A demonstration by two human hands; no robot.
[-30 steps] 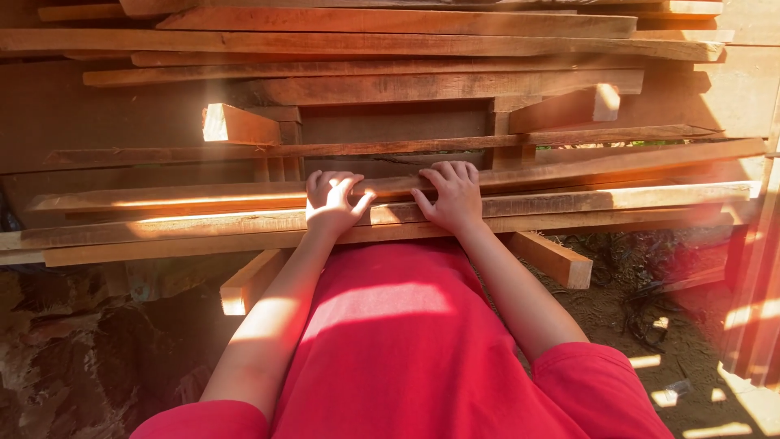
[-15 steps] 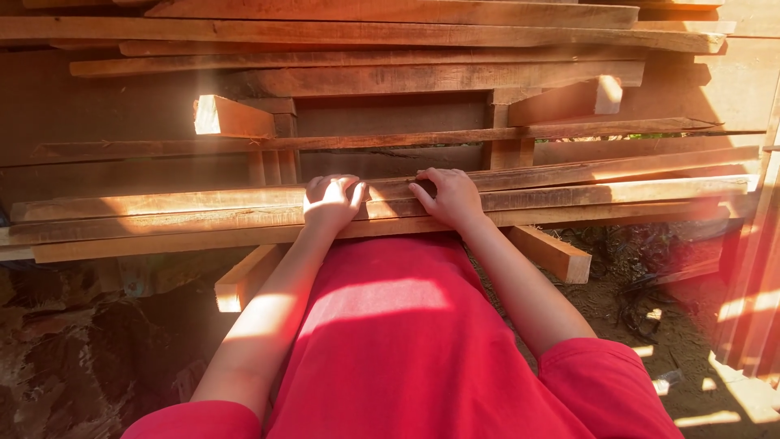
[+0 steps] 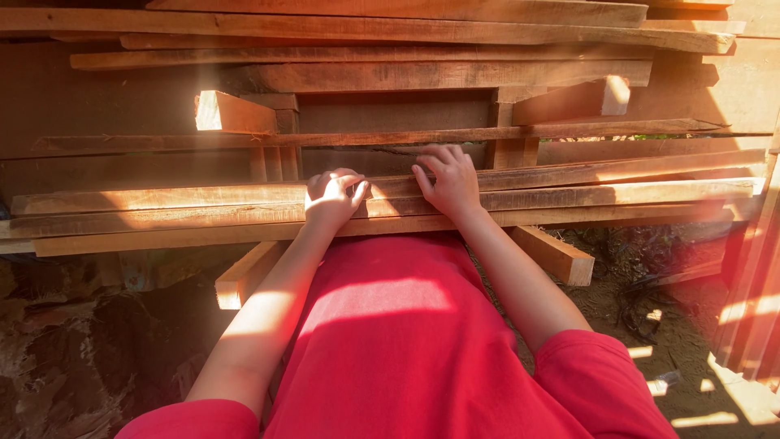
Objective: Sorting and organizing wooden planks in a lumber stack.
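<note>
A stack of long wooden planks (image 3: 569,195) lies crosswise in front of me, reddish in the sunlight. My left hand (image 3: 331,199) rests on the nearest planks with its fingers curled over the edge of one plank (image 3: 162,199). My right hand (image 3: 448,183) lies a little farther in, fingers spread flat and reaching over a thin plank (image 3: 634,171) toward a dark gap behind it. My red shirt fills the lower middle of the view.
Short wooden cross-blocks (image 3: 556,256) (image 3: 244,276) stick out under the planks. More planks (image 3: 390,28) pile up behind, with block ends (image 3: 231,114) (image 3: 597,97) poking out. Bare dirt with debris (image 3: 650,301) lies at the right, rough rubble (image 3: 73,341) at the left.
My right hand has stretched its fingers farther forward over the thin plank. My left hand has curled its fingers in more. The view has shifted slightly.
</note>
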